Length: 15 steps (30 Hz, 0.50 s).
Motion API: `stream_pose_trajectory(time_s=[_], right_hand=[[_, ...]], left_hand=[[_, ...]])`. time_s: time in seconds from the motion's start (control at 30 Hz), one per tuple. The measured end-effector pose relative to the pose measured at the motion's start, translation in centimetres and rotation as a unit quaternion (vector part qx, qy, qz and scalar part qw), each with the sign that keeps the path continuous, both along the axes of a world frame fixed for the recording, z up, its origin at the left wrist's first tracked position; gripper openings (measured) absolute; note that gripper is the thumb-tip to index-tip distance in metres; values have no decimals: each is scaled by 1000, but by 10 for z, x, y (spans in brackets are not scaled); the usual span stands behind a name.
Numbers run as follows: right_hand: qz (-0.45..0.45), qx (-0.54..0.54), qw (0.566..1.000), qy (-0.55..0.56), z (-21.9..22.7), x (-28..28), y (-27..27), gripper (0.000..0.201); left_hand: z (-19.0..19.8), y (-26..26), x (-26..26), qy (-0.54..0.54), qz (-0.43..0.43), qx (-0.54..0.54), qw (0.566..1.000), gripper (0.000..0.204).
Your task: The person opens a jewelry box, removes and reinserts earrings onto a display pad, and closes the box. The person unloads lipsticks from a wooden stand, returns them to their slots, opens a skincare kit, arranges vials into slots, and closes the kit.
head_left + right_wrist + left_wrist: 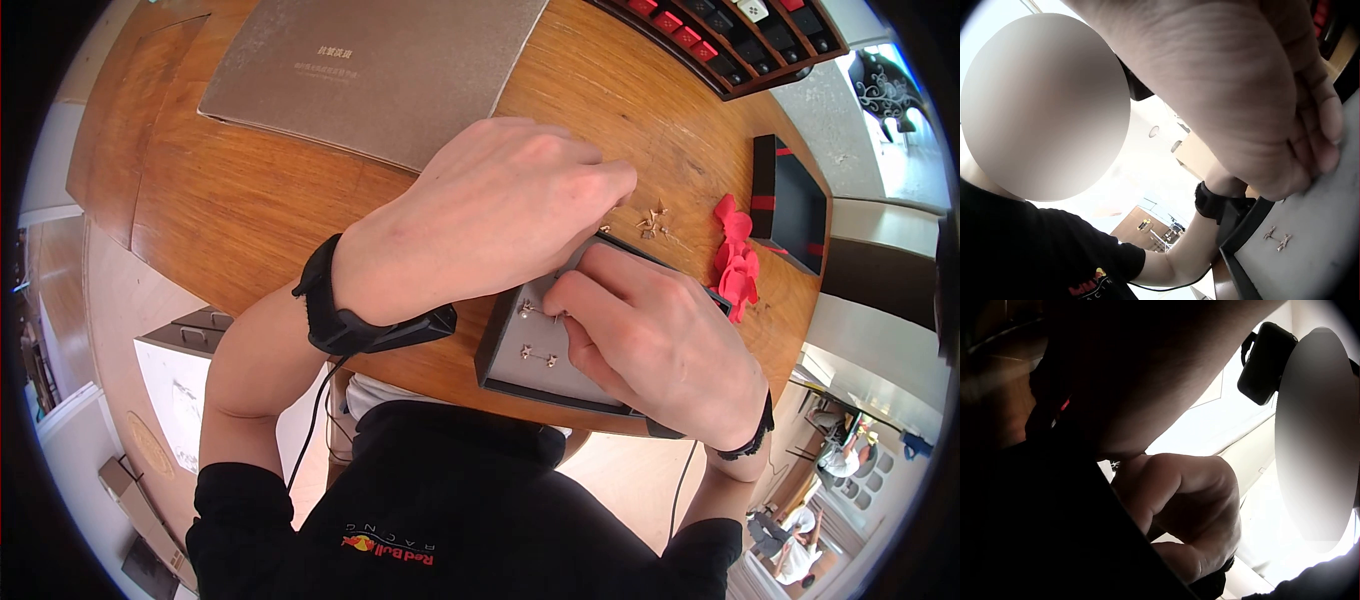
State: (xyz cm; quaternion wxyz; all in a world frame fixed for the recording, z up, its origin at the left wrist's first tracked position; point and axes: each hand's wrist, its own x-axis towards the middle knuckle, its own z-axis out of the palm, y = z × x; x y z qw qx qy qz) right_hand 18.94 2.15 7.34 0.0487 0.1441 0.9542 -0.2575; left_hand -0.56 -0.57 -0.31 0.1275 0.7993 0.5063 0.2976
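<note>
A dark box [487, 362] with a grey lining [505, 372] lies in front of the person. My right hand [660, 340] reaches into it, index finger and thumb pinching at a small earring [557, 318]. In the right wrist view the curled fingers [1325, 134] are low over the lining. Beside them is a star-shaped earring with a pearl [525, 309], and nearer the front a pair of star earrings [538, 356]. My left hand [490, 210] arches over the box's far left corner, back up, its fingertips hidden.
Several gold-coloured pieces [655, 223] lie loose beyond the box. Red petals [735, 262] and a black box part with red ribbon [790, 205] are to the right. A large brown album [370, 75] lies at the back left, a rack of small boxes [720, 35] at the back right.
</note>
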Motion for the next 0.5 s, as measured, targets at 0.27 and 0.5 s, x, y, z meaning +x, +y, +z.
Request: stream_pose_trajectory(time_s=[0.27, 0.5], right_hand=[[-28, -1, 998, 49, -12, -3, -5, 23], [-17, 13, 999, 30, -9, -5, -6, 22]], left_hand=[[-2, 1, -1, -30, -7, 5, 1000, 11], [-3, 1, -1, -30, -5, 11, 999, 10]])
